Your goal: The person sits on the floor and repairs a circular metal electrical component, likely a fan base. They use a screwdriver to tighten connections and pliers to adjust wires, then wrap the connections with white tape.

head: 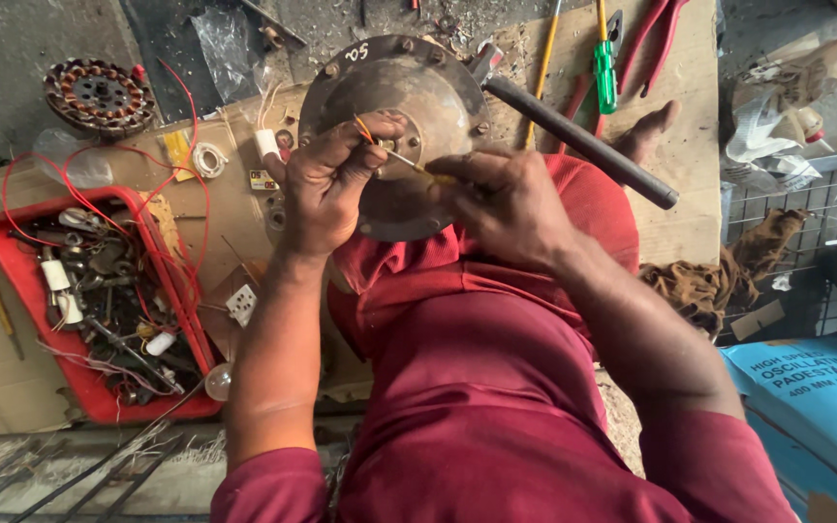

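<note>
The round grey metal motor housing [394, 126] rests tilted on the person's lap in dark red trousers [477, 349], near the top middle of the view. The left hand [326, 184] pinches thin orange and red wires [365, 129] by the housing's hub, fingers closed narrow on them. The right hand [506, 208] grips a slim yellow-handled screwdriver [418, 167], its tip at the hub. The step looks like working a wire connection at the centre; the next move calls for a steady tip and taut wires. A red plastic tray of parts [99, 310] lies left
</note>
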